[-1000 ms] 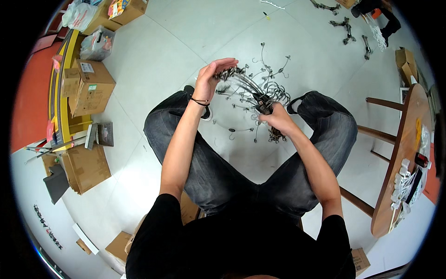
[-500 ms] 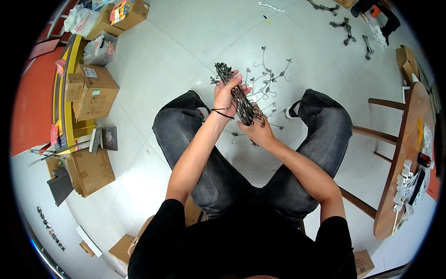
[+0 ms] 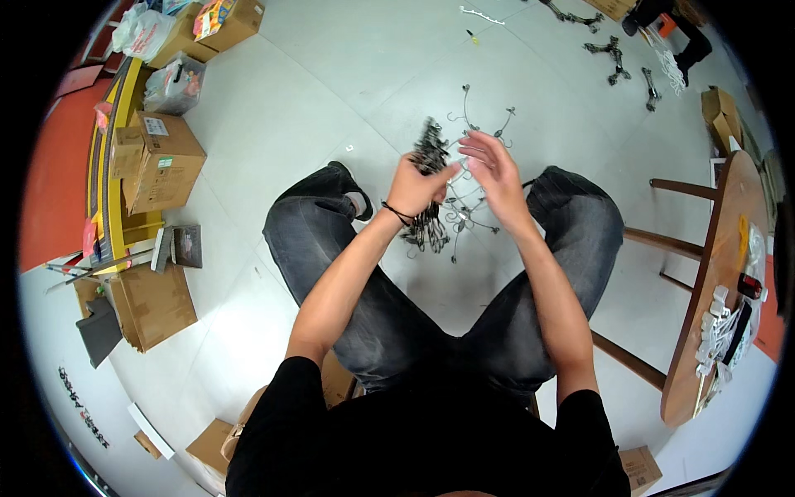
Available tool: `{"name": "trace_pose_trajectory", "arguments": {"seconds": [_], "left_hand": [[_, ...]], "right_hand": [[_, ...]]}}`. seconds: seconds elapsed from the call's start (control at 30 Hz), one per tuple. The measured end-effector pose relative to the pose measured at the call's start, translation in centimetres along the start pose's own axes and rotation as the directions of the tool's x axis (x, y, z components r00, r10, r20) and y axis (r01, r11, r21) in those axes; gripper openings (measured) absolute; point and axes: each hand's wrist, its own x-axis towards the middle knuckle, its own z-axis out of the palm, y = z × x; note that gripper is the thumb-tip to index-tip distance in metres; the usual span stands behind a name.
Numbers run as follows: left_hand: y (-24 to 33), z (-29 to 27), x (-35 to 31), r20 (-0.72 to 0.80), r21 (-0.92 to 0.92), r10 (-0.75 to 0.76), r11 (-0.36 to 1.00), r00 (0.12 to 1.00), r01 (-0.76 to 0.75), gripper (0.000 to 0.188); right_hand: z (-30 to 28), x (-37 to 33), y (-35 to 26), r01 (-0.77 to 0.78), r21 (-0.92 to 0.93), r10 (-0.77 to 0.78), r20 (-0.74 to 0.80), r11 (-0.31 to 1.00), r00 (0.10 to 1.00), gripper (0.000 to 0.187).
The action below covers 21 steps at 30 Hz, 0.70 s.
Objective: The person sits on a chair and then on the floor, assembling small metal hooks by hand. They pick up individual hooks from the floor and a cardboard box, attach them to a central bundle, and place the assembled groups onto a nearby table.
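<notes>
My left hand [image 3: 416,186] is wrapped round a bundle of thin dark metal wire pieces [image 3: 429,229] with curled, hook-like ends. The bundle hangs upright between my knees, its tangled top blurred above the fist and its looped ends showing below. To the right of it, my right hand [image 3: 497,180] is raised with the fingers stretched and apart, off the bundle. Beneath both hands, a spread of curly wire pieces with small dark leaf-like knobs [image 3: 460,217] lies on the floor, partly hidden by the hands.
A wooden table [image 3: 719,273] with white cables stands at the right. Cardboard boxes [image 3: 170,161] and a yellow rack [image 3: 124,190] line the left. More dark metal pieces [image 3: 615,60] lie at the far right, near another person's leg [image 3: 694,50].
My right hand has come off the bundle's lower end and moved up and to the right, its fingers spreading. My left hand has turned the bundle more upright.
</notes>
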Motion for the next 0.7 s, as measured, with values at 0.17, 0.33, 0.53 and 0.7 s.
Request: {"name": "trace_pose_trajectory", "arguments": {"seconds": [0.17,0.33,0.53,0.7], "left_hand": [[-1.9,2.8,-1.0,0.217,0.267,0.086,0.953,0.972,-0.144,0.013],[-1.5,2.5,-1.0,0.261,0.218,0.024,0.973,0.965,-0.083,0.015],[-0.5,2.4,-0.7,0.345,0.375,-0.056,0.923,0.937,-0.082,0.041],[-0.3,2.6,-1.1,0.486,0.467,-0.129,0.875,0.864,-0.132,0.041]], "right_hand": [[2.0,0.2,-2.1,-0.013,-0.059,0.019,0.092,0.998,0.996,0.052],[0.8,0.6,-1.3,0.099,-0.299,-0.028,0.234,0.949,0.972,0.054],[-4.1,2.3,-2.7,-0.02,-0.046,0.026,0.122,0.999,0.992,0.077],[-3.4,0.4,-4.4,-0.168,-0.191,0.19,0.106,0.967,0.976,0.083]]}}
